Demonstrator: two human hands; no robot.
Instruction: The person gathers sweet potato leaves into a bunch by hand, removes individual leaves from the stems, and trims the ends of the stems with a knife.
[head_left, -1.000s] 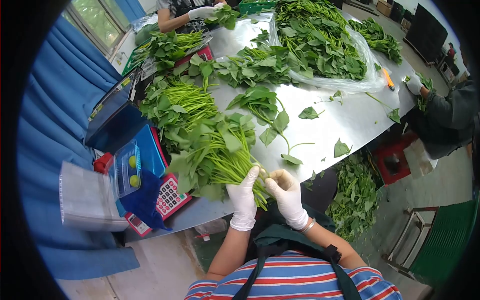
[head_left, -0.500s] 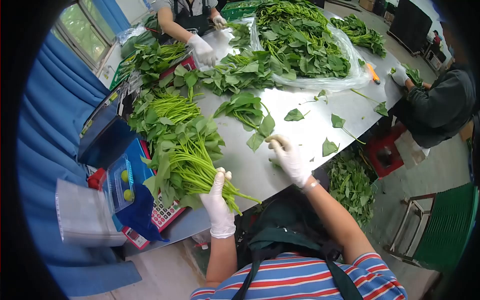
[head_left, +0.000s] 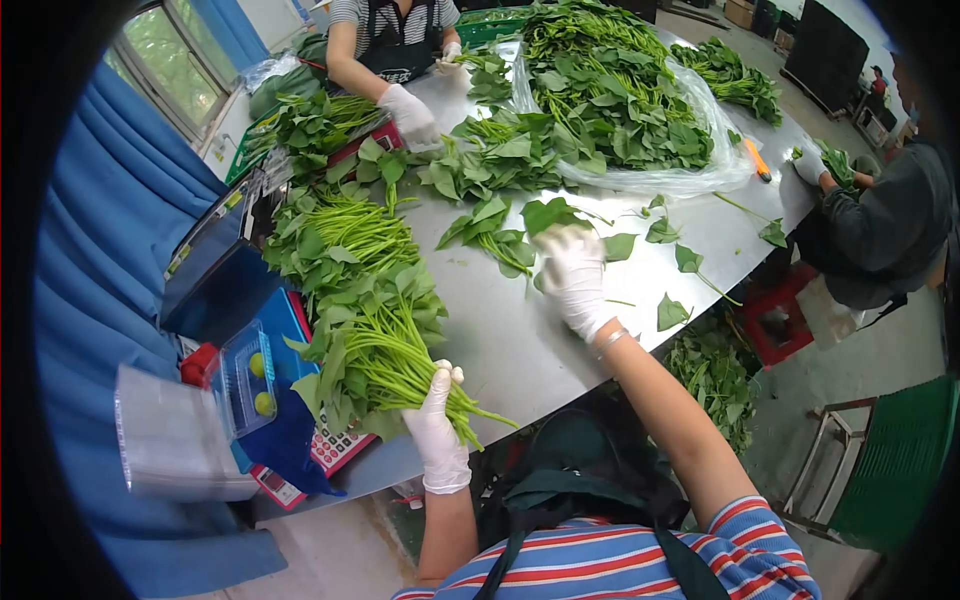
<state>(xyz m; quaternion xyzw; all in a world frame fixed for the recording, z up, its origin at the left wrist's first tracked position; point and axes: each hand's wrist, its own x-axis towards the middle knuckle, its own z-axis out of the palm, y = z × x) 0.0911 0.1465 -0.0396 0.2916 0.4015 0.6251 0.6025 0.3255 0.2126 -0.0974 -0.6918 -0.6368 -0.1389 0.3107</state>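
Note:
My left hand, in a white glove, is wrapped round the lower stems of a bunch of leafy greens at the table's near left edge. The bunch's leaves spread away from me to the left. My gloved right hand is over the metal table, palm down, its fingers blurred by motion. Just beyond those fingers lies a broad green leaf; whether they grip it cannot be made out. Left of this hand is a small clump of leafy sprigs. Loose leaves lie to its right.
A large heap of greens sits on clear plastic at the back. More bunches line the left side, near a pink calculator scale and a plastic box. An orange-handled tool lies right. Two co-workers handle greens.
My right hand has moved forward over the table to the leaves, and a leaf there has shifted. My left hand still holds the bunch. The view has shifted slightly.

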